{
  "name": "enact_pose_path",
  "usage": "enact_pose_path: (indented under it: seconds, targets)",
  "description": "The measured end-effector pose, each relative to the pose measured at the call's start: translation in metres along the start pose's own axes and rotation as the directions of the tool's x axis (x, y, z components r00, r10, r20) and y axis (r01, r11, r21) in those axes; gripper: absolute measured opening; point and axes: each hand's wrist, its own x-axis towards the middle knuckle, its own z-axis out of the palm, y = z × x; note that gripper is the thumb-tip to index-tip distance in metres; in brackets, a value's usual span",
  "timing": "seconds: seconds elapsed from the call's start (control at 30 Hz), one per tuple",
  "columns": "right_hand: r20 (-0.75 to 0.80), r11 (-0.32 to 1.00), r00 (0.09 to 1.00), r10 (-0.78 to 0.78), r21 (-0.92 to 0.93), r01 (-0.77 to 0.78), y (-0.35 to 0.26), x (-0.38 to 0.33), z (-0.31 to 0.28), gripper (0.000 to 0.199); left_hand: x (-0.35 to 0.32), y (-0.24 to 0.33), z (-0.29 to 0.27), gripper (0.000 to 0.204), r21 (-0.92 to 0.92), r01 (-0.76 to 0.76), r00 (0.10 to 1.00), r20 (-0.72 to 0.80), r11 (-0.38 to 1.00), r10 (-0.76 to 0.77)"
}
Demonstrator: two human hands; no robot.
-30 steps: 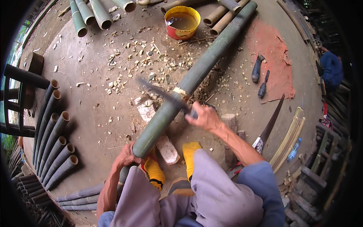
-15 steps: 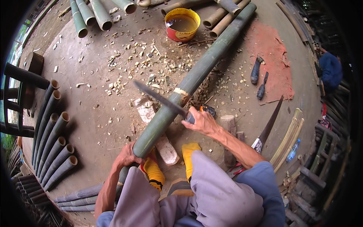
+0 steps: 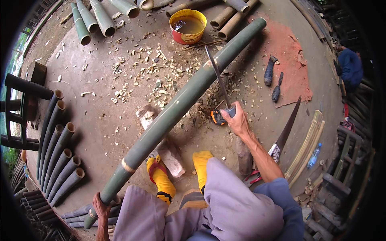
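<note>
A long green bamboo pole [image 3: 161, 120] runs slantwise from near my left knee to the upper right, across a wooden block [image 3: 172, 158]. A pale scraped ring shows near its lower end, and light nicks show farther up. My left hand [image 3: 101, 205] wraps round the pole close to its near end. In my right hand [image 3: 238, 120] is the dark handle of a long-bladed knife [image 3: 219, 76]. The blade points away and crosses the pole's upper half at a scraped spot. An orange and black tape measure [image 3: 217, 117] lies beside that hand.
A yellow and red bucket [image 3: 187, 27] of murky water stands at the back. Bamboo poles [image 3: 60, 160] lie at left. On the right are a handsaw [image 3: 286, 132], two dark-handled tools [image 3: 276, 87] on red cloth [image 3: 291, 60], and a co-worker [image 3: 350, 68]. Wood chips litter the ground.
The bamboo pole has slid toward the lower left along with my left hand. My right hand has moved right, and the knife has swung from pointing left to pointing away, farther up the pole.
</note>
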Motion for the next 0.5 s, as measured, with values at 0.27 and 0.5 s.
enact_pose_path:
  seconds: [0.27, 0.5]
  targets:
    - [-0.098, 0.987, 0.983, -0.158, -0.009, 0.157, -0.025, -0.023, 0.013, 0.047, 0.067, 0.172, -0.010, 0.096, -0.073, -0.281, 0.959, 0.027, 0.957, 0.284]
    - [-0.149, 0.983, 0.972, -0.181, 0.003, 0.184, -0.024, -0.044, 0.024, 0.045, 0.135, 0.281, 0.010, 0.079, -0.169, -0.202, 0.896, 0.366, 0.965, 0.251]
